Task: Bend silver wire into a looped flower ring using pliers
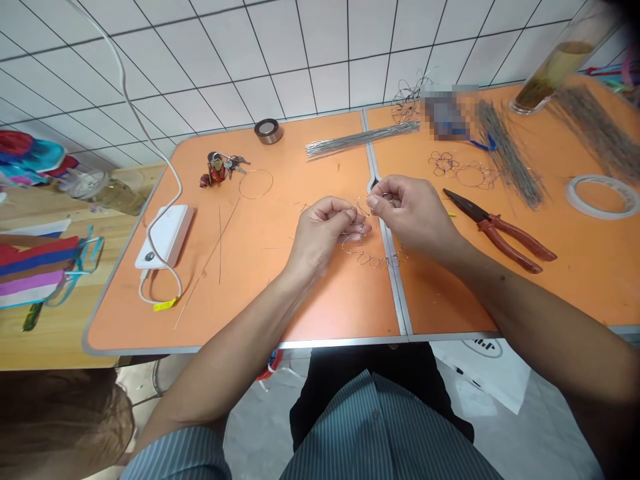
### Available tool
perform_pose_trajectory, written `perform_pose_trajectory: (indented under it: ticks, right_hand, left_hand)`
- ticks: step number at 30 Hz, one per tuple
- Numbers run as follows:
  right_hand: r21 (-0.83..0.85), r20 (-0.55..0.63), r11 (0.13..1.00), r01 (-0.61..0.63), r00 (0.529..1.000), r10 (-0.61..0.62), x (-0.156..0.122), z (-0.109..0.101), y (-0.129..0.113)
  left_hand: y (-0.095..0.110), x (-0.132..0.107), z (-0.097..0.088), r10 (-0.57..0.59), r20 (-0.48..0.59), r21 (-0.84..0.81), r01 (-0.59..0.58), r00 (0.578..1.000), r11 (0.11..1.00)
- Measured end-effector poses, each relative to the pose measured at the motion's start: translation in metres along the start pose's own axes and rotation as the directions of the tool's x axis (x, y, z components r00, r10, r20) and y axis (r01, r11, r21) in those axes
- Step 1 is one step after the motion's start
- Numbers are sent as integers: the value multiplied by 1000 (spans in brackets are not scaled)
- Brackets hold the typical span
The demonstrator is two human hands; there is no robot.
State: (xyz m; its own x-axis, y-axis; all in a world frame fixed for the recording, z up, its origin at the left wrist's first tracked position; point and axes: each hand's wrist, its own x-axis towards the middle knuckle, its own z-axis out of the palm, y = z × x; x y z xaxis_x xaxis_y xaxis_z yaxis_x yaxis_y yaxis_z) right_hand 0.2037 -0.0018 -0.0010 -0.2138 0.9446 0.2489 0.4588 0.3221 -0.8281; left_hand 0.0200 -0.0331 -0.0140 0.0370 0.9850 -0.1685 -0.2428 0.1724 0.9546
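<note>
My left hand (327, 230) pinches a thin wire shape of linked loops (373, 259) over the middle of the orange table (320, 307). On the other side of it, my right hand (413, 210) is closed with thumb and forefinger together on the same wire piece. Its lower loops hang between and below my hands, near the table's metal seam. The exact bend at my fingertips is too fine to make out. Right of my right hand lie red-handled pliers (500, 230), with more looped wire shapes (457, 170) just behind.
Straight wires (360, 140) lie in a bundle at the back, near a roll of tape (268, 131). Keys (223, 168), a wire ring (256, 184) and a white power bank (165, 237) with a cable are leftward. Rightward are dark wire bundles (510, 157), a white tape roll (603, 197) and a glass (547, 80).
</note>
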Motion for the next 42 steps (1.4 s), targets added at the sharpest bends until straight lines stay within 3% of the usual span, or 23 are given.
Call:
perform_pose_trajectory:
  ticks: [9,25,30,35,39,42]
  right_hand:
    - [40,-98,999,-24,995,27,10,-12,12]
    - [171,-134,984,-41,989,65,9,-18,8]
    - [163,-155,986,-31,986,56,11,-21,10]
    - [234,-146,971,-47,986,83,13,-22,13]
    - [289,-159,955,-61,981,111,14,-23,13]
    - [324,-162,944,-65,979,122,14,-23,12]
  left_hand:
    - [4,1,-10,-95,238,17,94,967,995]
    - [1,1,-8,-75,192,-17,80,978,997]
    - [1,2,-8,49,150,3,-50,988,999]
    - [1,4,-8,202,169,50,-214,965,976]
    - [-5,10,-14,233,257,65,-257,938,964]
    - [-7,13,-17,246,251,63,-270,936,961]
